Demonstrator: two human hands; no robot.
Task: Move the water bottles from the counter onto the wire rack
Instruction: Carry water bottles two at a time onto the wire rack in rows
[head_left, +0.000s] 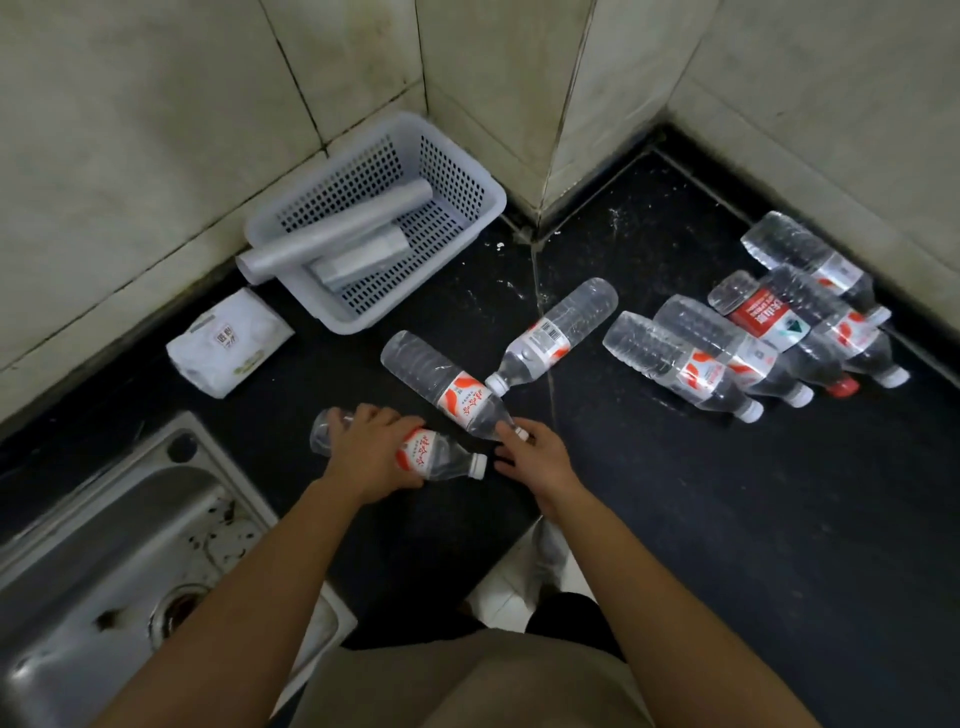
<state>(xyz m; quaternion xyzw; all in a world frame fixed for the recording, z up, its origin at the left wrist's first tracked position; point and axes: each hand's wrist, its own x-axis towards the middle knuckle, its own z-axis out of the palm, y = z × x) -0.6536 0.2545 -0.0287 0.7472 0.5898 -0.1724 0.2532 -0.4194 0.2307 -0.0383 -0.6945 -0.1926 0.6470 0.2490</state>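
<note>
Your left hand (371, 453) is closing its grip around a clear plastic water bottle with a red-and-white label (431, 454), which is lying on its side on the black surface (675, 519), white cap pointing right. Your right hand (535, 460) is resting just beside it with the grip loosely open, fingertips (511, 431) touching the neck end of a second clear bottle with a red-and-white label (447, 387); it is not wrapping around anything.

A third clear bottle showing a barcode on its label (553, 335) is lying with its cap near the second bottle's middle. Well apart to the right, a cluster of clear plastic bottles (753, 343) is lying side by side near the tiled wall, one of them with a red label and red cap (779, 327) resting across the others.

Behind the bottles, a pale perforated plastic basket (457, 182) is sitting in the corner, holding two grey rolls (343, 234). A white soft packet (231, 343) is lying to its left, and a stainless steel sink (104, 545) is filling the lower left.
</note>
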